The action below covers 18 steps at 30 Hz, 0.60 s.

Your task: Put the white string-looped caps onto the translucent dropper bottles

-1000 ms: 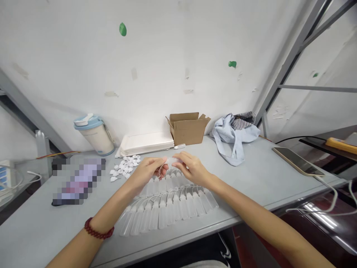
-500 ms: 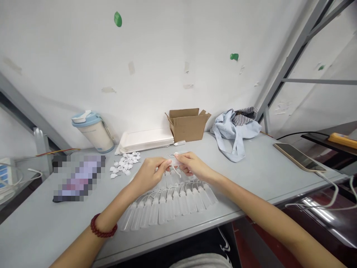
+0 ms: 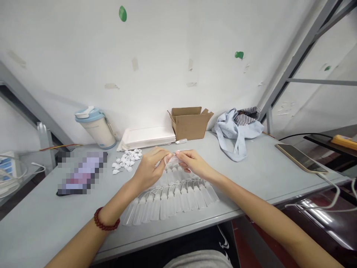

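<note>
My left hand (image 3: pixel 152 167) and my right hand (image 3: pixel 191 163) meet above the grey table (image 3: pixel 251 175), both pinching one small clear plastic bottle (image 3: pixel 172 160) between their fingertips. The left fingers grip its cap end, the right fingers its body. Below the hands lie rows of the same clear bottles (image 3: pixel 173 197) side by side on the table. A heap of small white caps (image 3: pixel 126 160) lies just left of my left hand. A red bead bracelet (image 3: pixel 106 221) circles my left wrist.
At the back stand a blue-lidded white tub (image 3: pixel 96 128), a stack of white trays (image 3: pixel 146 137), an open cardboard box (image 3: pixel 190 123) and a light blue cloth bag (image 3: pixel 237 134). A phone (image 3: pixel 299 158) with a cable lies right. A blurred dark object (image 3: pixel 82 176) lies left.
The hands stayed together on the small bottle, shifting slightly with it; the view moved a little. The rows of bottles have not moved.
</note>
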Each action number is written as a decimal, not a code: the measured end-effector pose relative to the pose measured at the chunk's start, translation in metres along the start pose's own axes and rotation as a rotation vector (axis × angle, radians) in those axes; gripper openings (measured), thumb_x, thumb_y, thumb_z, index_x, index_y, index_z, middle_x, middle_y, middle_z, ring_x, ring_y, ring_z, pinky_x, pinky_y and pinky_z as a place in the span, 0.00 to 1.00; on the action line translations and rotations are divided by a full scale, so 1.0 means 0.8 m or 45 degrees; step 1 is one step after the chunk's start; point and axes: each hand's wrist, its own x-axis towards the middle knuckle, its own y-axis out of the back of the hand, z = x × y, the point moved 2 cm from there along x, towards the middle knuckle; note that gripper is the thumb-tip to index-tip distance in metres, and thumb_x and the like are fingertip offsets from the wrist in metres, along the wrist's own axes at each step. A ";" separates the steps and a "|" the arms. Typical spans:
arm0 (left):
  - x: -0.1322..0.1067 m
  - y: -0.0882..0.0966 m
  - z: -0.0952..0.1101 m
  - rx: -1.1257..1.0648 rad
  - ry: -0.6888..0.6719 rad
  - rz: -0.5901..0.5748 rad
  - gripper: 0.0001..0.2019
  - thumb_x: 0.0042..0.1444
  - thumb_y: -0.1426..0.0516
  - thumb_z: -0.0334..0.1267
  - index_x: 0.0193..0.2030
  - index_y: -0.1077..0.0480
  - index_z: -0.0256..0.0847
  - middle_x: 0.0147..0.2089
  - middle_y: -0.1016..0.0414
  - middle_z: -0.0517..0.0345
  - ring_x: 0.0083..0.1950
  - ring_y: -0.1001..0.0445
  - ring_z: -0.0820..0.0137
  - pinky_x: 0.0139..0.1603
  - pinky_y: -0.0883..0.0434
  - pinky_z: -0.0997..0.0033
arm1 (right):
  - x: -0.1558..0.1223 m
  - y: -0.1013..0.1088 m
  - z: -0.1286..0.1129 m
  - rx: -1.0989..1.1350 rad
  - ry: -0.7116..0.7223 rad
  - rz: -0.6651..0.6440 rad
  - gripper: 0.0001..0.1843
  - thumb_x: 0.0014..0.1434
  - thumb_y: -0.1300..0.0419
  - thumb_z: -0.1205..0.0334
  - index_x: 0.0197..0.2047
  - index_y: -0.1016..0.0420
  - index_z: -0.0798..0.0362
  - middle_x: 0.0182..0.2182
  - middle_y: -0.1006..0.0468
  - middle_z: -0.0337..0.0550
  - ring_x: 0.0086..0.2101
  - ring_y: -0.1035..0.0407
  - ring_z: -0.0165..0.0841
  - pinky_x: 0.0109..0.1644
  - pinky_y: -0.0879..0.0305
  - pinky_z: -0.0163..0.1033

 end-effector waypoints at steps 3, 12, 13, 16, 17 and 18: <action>0.004 0.006 0.000 -0.096 0.270 -0.099 0.19 0.64 0.53 0.44 0.30 0.28 0.38 0.31 0.25 0.55 0.33 0.30 0.68 0.34 0.34 0.71 | -0.001 0.003 -0.004 -0.115 0.108 0.062 0.25 0.59 0.47 0.43 0.21 0.48 0.51 0.18 0.52 0.30 0.19 0.55 0.23 0.22 0.53 0.32; 0.007 0.014 0.002 -0.167 0.402 -0.339 0.17 0.60 0.50 0.49 0.34 0.26 0.40 0.33 0.23 0.58 0.34 0.28 0.68 0.28 0.37 0.75 | -0.005 0.011 -0.011 -0.448 0.314 0.133 0.16 0.62 0.48 0.51 0.34 0.29 0.55 0.24 0.34 0.36 0.23 0.42 0.27 0.28 0.45 0.33; 0.007 0.013 0.002 -0.141 0.385 -0.332 0.17 0.61 0.50 0.48 0.34 0.27 0.40 0.33 0.23 0.58 0.35 0.28 0.68 0.27 0.38 0.75 | -0.004 0.012 -0.010 -0.473 0.336 0.132 0.15 0.62 0.48 0.52 0.36 0.28 0.54 0.26 0.31 0.38 0.25 0.40 0.27 0.29 0.44 0.33; 0.006 0.010 0.000 -0.074 0.343 -0.339 0.19 0.62 0.53 0.47 0.29 0.28 0.40 0.30 0.25 0.58 0.33 0.29 0.69 0.26 0.39 0.75 | -0.003 0.013 -0.008 -0.653 0.457 0.135 0.13 0.61 0.45 0.53 0.40 0.28 0.54 0.33 0.26 0.43 0.30 0.36 0.31 0.32 0.42 0.34; 0.006 0.009 -0.001 -0.059 0.321 -0.351 0.20 0.63 0.54 0.47 0.28 0.29 0.39 0.29 0.25 0.58 0.32 0.29 0.69 0.27 0.38 0.75 | -0.003 0.013 -0.008 -0.727 0.501 0.131 0.13 0.61 0.45 0.53 0.39 0.28 0.54 0.33 0.26 0.44 0.31 0.35 0.31 0.33 0.42 0.35; 0.006 0.009 -0.001 -0.042 0.291 -0.361 0.20 0.63 0.54 0.46 0.27 0.30 0.39 0.29 0.25 0.58 0.31 0.29 0.70 0.29 0.38 0.74 | -0.003 0.012 -0.008 -0.787 0.534 0.118 0.13 0.62 0.46 0.54 0.38 0.28 0.54 0.32 0.27 0.44 0.31 0.36 0.31 0.34 0.42 0.35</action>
